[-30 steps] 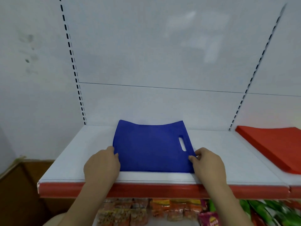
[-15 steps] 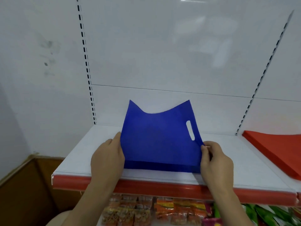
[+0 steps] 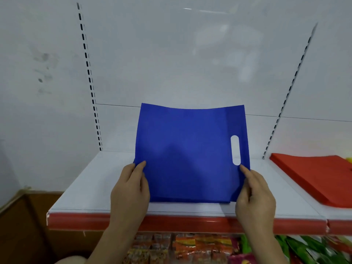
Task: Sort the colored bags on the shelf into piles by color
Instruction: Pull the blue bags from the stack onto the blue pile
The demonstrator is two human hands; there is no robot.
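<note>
A blue bag (image 3: pixel 188 149) with an oval handle cut-out on its right side is tilted up off the white shelf (image 3: pixel 91 187), its far edge raised against the back panel. My left hand (image 3: pixel 130 189) pinches its lower left edge, thumb on top. My right hand (image 3: pixel 255 195) pinches the lower right edge just below the cut-out. A thin strip of blue shows along the bag's near edge on the shelf; I cannot tell whether it is another bag. A pile of red bags (image 3: pixel 320 178) lies flat on the neighbouring shelf section at the right.
The shelf has a red front lip (image 3: pixel 181 223) and slotted uprights (image 3: pixel 89 77) at the back. Snack packets (image 3: pixel 182 248) fill the shelf below. A brown cardboard box (image 3: pixel 21 225) stands at lower left. A yellow object (image 3: pixel 349 159) peeks in at the right edge.
Both hands lifted the blue bag from flat on the shelf to a raised, nearly upright tilt, and its top edge has straightened out.
</note>
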